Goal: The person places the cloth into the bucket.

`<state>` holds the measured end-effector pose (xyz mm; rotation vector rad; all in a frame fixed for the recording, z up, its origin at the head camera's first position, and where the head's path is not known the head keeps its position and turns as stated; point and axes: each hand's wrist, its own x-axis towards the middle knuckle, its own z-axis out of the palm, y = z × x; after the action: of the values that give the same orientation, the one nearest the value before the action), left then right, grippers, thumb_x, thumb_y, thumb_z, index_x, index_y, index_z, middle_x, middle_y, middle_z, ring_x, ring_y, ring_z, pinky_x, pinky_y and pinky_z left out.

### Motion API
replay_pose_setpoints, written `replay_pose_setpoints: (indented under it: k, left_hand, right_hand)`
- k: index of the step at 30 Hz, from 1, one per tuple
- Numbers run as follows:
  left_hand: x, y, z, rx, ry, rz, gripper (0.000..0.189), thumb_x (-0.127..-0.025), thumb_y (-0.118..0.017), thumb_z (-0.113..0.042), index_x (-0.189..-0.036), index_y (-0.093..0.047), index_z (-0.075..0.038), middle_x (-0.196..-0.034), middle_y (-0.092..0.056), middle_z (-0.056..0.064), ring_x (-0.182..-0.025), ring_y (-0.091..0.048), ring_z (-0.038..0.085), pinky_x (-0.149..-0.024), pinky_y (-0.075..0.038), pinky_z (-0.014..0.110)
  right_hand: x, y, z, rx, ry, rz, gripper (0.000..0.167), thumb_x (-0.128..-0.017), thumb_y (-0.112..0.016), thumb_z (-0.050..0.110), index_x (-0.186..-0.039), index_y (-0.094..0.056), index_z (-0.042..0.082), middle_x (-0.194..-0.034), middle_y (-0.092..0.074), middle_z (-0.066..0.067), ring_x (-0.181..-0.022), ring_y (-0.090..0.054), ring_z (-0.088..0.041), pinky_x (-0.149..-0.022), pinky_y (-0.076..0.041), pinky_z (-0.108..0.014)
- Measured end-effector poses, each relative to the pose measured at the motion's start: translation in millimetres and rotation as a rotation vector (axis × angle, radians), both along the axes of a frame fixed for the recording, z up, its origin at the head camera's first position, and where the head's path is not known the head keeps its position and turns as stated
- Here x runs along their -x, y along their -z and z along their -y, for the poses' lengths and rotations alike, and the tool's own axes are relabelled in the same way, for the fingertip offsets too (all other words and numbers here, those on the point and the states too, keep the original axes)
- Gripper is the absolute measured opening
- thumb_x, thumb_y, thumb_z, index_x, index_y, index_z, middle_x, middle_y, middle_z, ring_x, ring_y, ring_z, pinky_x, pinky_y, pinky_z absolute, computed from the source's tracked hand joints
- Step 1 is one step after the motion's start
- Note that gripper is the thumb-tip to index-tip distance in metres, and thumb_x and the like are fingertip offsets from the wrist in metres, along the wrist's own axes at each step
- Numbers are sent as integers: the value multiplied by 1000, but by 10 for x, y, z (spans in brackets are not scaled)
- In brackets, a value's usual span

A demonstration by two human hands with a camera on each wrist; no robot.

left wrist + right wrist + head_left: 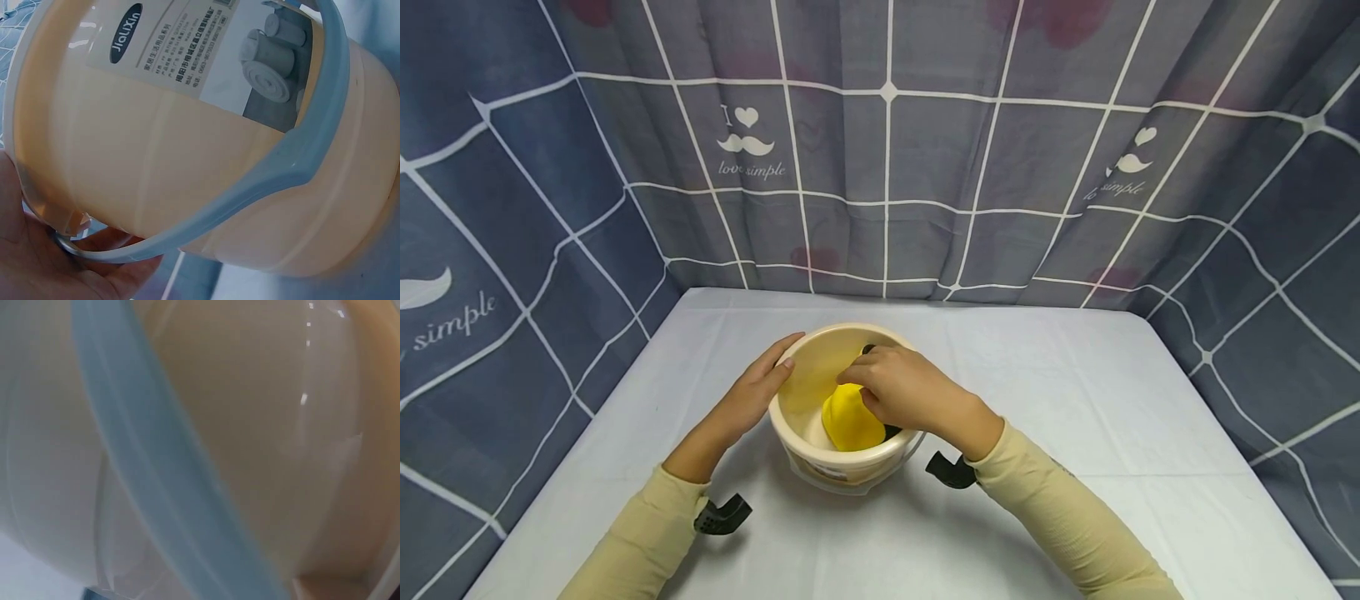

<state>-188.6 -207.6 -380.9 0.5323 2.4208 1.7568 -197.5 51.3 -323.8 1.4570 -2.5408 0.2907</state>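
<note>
A cream plastic bucket [790, 437] stands on the table, its mouth facing up. My left hand [754, 398] grips its left rim, thumb over the inside and fingers along the outer wall. In the left wrist view, that hand [69, 262] is at the rim beside the handle joint. Inside the bucket is a smooth yellow item with black parts [850, 421], whose exact kind I cannot tell. Reaching in over the right rim, my right hand [906, 387] holds this item with curled fingers, which partly cover it. The right wrist view shows only the bucket's outer wall [250, 412].
The bucket's pale handle [269, 169] hangs down across its near side, by a printed label [181, 50]. A white cloth covers the table [1075, 392]. Grey checked curtains [940, 150] enclose the back and both sides. Black wrist mounts [724, 515] stick out from both sleeves.
</note>
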Motion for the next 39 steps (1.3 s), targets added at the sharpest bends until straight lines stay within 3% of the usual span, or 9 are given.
replay_pose_setpoints:
  k: [13, 21, 32, 39]
  left_hand:
    - [-11, -20, 5, 8, 9, 20, 53, -112, -35, -27, -160, -25, -4, -161, -30, 20, -141, -38, 38, -114, -28, 55]
    - [-9, -86, 40, 70, 17, 30, 56, -112, -38, -30, -160, -24, -5, -162, -28, 19, -147, -28, 38, -118, -20, 58]
    - [-23, -108, 57, 103, -13, 29, 56, -112, -38, -34, -160, -28, -7, -161, -31, 20, -145, -30, 39, -117, -21, 61]
    - [-37, -134, 68, 151, -53, -1, 57, -112, -39, -34, -160, -27, -6, -153, -39, 27, -138, -41, 43, -113, -30, 62]
  right_hand:
    - [2, 27, -86, 57, -37, 8, 25, -91, -73, 9, -116, -75, 7, -109, -72, -2, -103, -65, -20, -96, -50, -35]
    - [10, 33, -167, 70, -58, -21, 24, -93, -74, 12, -116, -74, 6, -119, -71, -7, -121, -61, -29, -109, -42, -42]
    - [4, 49, -247, 97, -39, -24, 27, -93, -74, 14, -119, -73, 6, -127, -68, -12, -128, -56, -35, -110, -40, -49]
    - [-5, 55, -311, 121, 2, -35, 30, -94, -74, 17, -122, -72, 7, -131, -67, -11, -130, -55, -34, -109, -40, -51]
